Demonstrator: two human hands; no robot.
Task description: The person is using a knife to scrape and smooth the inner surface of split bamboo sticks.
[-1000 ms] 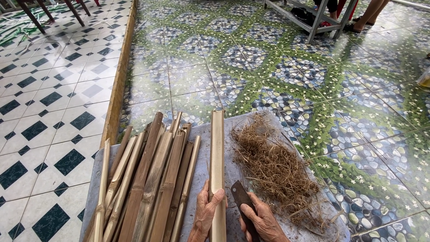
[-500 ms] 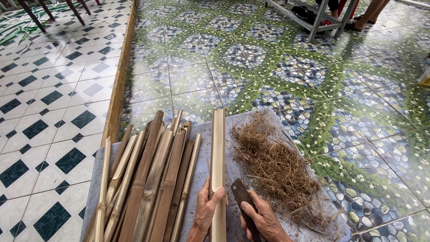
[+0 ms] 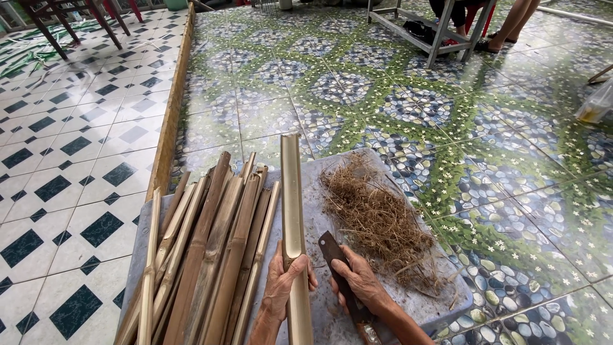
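The left hand [image 3: 284,291] is wrapped around a split bamboo strip [image 3: 293,211] that lies lengthwise down the middle of the grey board [image 3: 332,198]. The right hand [image 3: 361,284] grips a dark knife [image 3: 341,275] just beside it, blade near the left fingers; I'd say a slip there could nick them. More bamboo slats [image 3: 204,255] crowd the board's left edge, and a heap of dry shavings [image 3: 380,220] covers its right side, leaving little free room.
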